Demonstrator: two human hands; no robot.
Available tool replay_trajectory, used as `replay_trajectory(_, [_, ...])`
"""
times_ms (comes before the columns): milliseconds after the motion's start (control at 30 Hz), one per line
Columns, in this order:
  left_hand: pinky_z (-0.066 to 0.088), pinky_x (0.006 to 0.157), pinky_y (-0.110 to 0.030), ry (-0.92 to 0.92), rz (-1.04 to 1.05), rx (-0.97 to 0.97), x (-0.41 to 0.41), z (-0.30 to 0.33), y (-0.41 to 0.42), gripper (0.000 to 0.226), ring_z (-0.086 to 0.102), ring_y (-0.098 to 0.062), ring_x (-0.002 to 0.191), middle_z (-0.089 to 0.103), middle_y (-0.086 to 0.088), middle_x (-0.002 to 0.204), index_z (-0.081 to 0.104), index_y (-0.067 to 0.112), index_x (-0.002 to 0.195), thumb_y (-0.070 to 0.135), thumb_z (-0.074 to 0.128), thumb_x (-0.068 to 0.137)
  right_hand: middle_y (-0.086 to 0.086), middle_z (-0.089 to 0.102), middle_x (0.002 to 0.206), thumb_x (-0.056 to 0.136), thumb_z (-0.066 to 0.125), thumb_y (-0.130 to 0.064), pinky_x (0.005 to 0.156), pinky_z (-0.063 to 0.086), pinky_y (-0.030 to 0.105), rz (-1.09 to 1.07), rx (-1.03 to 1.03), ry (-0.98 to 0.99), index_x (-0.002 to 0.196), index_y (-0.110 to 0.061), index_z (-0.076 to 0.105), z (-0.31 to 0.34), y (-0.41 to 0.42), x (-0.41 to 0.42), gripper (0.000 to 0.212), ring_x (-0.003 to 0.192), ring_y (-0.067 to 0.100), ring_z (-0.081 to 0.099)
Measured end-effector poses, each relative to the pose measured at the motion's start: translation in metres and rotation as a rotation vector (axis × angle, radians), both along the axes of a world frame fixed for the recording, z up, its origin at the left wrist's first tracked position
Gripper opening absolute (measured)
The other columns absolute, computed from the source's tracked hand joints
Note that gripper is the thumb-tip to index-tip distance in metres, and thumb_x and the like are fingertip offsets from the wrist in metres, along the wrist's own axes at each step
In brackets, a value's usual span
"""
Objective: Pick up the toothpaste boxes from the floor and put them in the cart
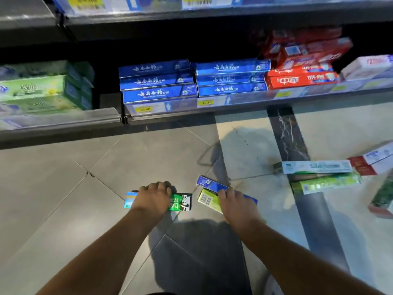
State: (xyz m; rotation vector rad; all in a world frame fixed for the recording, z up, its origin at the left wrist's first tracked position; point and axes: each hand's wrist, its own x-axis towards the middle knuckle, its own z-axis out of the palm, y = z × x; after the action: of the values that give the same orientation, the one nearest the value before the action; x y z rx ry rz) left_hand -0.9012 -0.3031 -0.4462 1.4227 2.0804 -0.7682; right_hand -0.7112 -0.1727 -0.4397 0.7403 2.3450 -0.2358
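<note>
Toothpaste boxes lie scattered on the tiled floor. My left hand [154, 198] curls over a green and black box [180, 202] with a blue end, gripping it against the floor. My right hand [235, 202] grips a blue box [209, 184] stacked on a yellow-green box [207, 199]. Further right lie a white box [316, 166], a green box [327, 183], a red and white box [372, 161] and another green box [382, 199] at the frame's edge. No cart is in view.
A low shelf [191, 112] runs across in front of me, holding blue boxes [159, 81], red boxes [302, 78] and green packs [42, 90]. A dark marble strip [293, 145] crosses the floor on the right. My shadow falls on the tiles below my arms.
</note>
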Motion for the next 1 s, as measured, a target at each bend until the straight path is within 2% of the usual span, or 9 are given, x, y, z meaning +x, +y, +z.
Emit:
replay_trajectory(133, [0.049, 0.090, -0.042, -0.056, 0.206, 0.073, -0.008, 0.024, 0.007, 0.039, 0.054, -0.028, 0.118, 0.048, -0.008, 0.128, 0.039, 0.012, 0.133, 0.020, 0.047, 0.095, 0.010, 0.053, 0.126, 0.095, 0.055, -0.015, 0.081, 0.052, 0.039, -0.025, -0.013, 0.019, 0.134, -0.011, 0.036, 0.027, 0.008, -0.003, 0.044, 0.110, 0.027, 0.059])
replay_trajectory(300, [0.049, 0.086, -0.042, -0.137, 0.355, 0.148, -0.022, 0.143, 0.012, 0.046, 0.058, -0.033, 0.109, 0.051, -0.012, 0.120, 0.043, 0.009, 0.123, 0.033, 0.063, 0.089, 0.010, 0.053, 0.116, 0.087, 0.066, -0.021, 0.073, 0.049, 0.036, -0.196, -0.030, 0.145, 0.125, -0.010, 0.041, 0.145, 0.023, -0.013, 0.047, 0.101, 0.030, 0.062])
replay_trajectory(433, [0.049, 0.085, -0.039, -0.134, 0.382, 0.200, -0.027, 0.291, 0.013, 0.051, 0.060, -0.034, 0.107, 0.053, -0.014, 0.121, 0.045, 0.009, 0.123, 0.040, 0.063, 0.087, 0.011, 0.048, 0.120, 0.087, 0.067, -0.027, 0.079, 0.049, 0.039, -0.259, -0.055, 0.211, 0.124, -0.009, 0.044, 0.291, 0.037, -0.014, 0.047, 0.105, 0.032, 0.060])
replay_trajectory(600, [0.051, 0.084, -0.038, -0.128, 0.344, 0.214, -0.028, 0.514, 0.022, 0.054, 0.061, -0.032, 0.105, 0.060, -0.013, 0.117, 0.050, 0.011, 0.118, 0.051, 0.062, 0.084, 0.011, 0.047, 0.123, 0.084, 0.071, -0.036, 0.089, 0.048, 0.039, -0.365, -0.149, 0.323, 0.125, -0.009, 0.047, 0.506, 0.049, -0.005, 0.055, 0.111, 0.033, 0.057])
replay_trajectory(700, [0.046, 0.072, -0.034, -0.122, 0.264, 0.311, -0.022, 0.651, 0.032, 0.049, 0.063, -0.033, 0.098, 0.064, -0.012, 0.108, 0.052, 0.015, 0.106, 0.057, 0.061, 0.082, 0.010, 0.062, 0.114, 0.081, 0.074, -0.035, 0.087, 0.049, 0.034, -0.428, -0.174, 0.476, 0.119, -0.011, 0.056, 0.637, 0.050, 0.007, 0.048, 0.105, 0.030, 0.062])
replay_trajectory(767, [0.043, 0.069, -0.034, -0.106, 0.199, 0.360, -0.014, 0.733, 0.046, 0.050, 0.063, -0.033, 0.095, 0.065, -0.012, 0.104, 0.052, 0.016, 0.103, 0.059, 0.063, 0.080, 0.012, 0.066, 0.109, 0.081, 0.075, -0.032, 0.088, 0.049, 0.036, -0.474, -0.197, 0.577, 0.116, -0.010, 0.059, 0.713, 0.051, 0.018, 0.045, 0.102, 0.031, 0.062])
replay_trajectory(900, [0.035, 0.062, -0.031, -0.139, 0.050, 0.478, 0.005, 0.857, 0.084, 0.043, 0.052, -0.024, 0.074, 0.056, -0.005, 0.082, 0.045, 0.022, 0.081, 0.060, 0.065, 0.079, 0.010, 0.067, 0.107, 0.081, 0.075, -0.036, 0.091, 0.046, 0.038, -0.540, -0.162, 0.700, 0.113, -0.010, 0.061, 0.824, 0.062, 0.044, 0.044, 0.104, 0.028, 0.061])
replay_trajectory(1000, [0.038, 0.060, -0.033, -0.153, -0.037, 0.540, 0.030, 0.913, 0.116, 0.045, 0.052, -0.025, 0.072, 0.053, -0.003, 0.076, 0.046, 0.018, 0.082, 0.059, 0.064, 0.081, 0.007, 0.069, 0.101, 0.078, 0.077, -0.040, 0.080, 0.047, 0.031, -0.637, -0.090, 0.775, 0.109, -0.014, 0.059, 0.877, 0.072, 0.077, 0.044, 0.098, 0.025, 0.063])
